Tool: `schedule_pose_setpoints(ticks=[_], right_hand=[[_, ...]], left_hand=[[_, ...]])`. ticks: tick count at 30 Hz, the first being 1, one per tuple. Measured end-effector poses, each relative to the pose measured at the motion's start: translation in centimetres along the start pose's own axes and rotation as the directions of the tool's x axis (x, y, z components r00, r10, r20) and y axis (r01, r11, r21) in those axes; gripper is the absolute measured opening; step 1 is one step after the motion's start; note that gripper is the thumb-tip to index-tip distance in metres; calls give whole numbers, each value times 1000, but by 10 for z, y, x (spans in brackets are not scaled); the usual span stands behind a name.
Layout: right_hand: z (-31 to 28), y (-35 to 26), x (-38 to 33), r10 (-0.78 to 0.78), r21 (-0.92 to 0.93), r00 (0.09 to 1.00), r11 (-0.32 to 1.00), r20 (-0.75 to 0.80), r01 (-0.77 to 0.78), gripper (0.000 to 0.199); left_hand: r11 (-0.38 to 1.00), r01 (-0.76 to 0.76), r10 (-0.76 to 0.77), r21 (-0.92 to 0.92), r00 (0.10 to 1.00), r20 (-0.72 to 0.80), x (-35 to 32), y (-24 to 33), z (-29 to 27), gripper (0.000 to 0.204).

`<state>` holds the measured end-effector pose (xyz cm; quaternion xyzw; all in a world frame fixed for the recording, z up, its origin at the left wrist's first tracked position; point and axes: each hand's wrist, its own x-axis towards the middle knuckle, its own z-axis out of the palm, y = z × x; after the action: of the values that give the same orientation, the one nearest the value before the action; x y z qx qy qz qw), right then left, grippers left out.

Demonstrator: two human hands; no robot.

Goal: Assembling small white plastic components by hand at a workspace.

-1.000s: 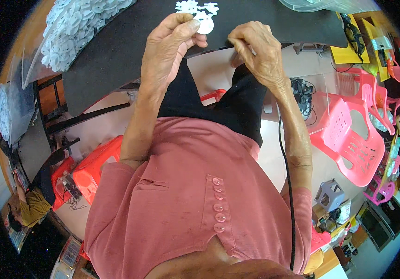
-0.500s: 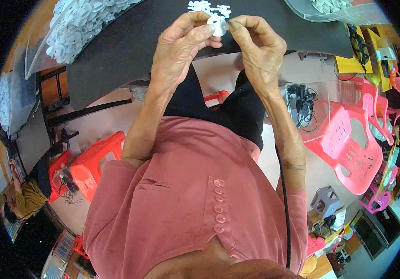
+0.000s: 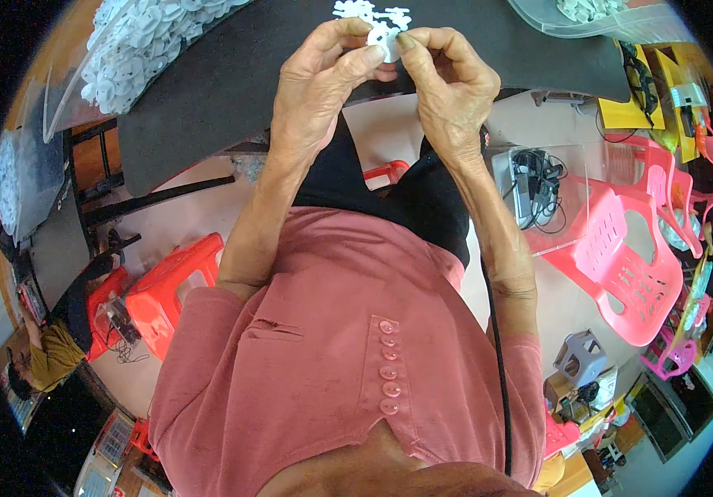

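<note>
Over the dark table's near edge, my left hand (image 3: 319, 83) pinches a flat, round white plastic disc (image 3: 388, 48) with small holes between thumb and fingers. My right hand (image 3: 454, 91) is closed in a pinch, its thumb and forefinger tips meeting the disc's right edge. Whatever those right fingertips hold, if anything, is hidden. Just beyond the disc, small white plastic pieces (image 3: 355, 9) lie on the dark tabletop (image 3: 232, 91), some of them rod-like with knobbed ends.
A clear bin heaped with white discs (image 3: 137, 54) stands at the far left. At the far right is a translucent tub (image 3: 646, 26) of small white pieces. Red stools (image 3: 170, 294) and pink chairs (image 3: 621, 257) flank me. A black cable (image 3: 501, 356) runs beside my right arm.
My right hand has shifted slightly left, bringing its fingertips against the disc's edge. The left hand keeps its pinch on the disc, nearly in place.
</note>
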<state>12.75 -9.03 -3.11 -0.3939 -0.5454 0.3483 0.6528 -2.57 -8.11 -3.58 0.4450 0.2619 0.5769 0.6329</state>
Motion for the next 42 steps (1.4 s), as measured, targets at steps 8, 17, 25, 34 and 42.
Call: schedule_pose_setpoints(ticks=[8, 17, 25, 34, 42], right_hand=[[-3, -12, 1, 72, -16, 997, 997, -13, -72, 9], [-30, -1, 21, 324, 211, 946, 924, 10, -319, 18], [-41, -23, 48, 608, 118, 764, 760, 216, -639, 14], [-44, -16, 51, 578, 87, 758, 775, 303, -626, 12], [-41, -27, 49, 603, 11, 727, 768, 328, -641, 12]], left_hand=[[995, 31, -33, 99, 999, 20, -2, 3, 0, 32], [998, 49, -49, 42, 999, -18, -2, 3, 1, 31], [998, 46, -46, 32, 999, -1, -2, 4, 1, 31], [1000, 27, -27, 6, 1000, 7, 0, 2, 0, 30], [998, 48, -49, 46, 999, 11, -1, 4, -1, 33]])
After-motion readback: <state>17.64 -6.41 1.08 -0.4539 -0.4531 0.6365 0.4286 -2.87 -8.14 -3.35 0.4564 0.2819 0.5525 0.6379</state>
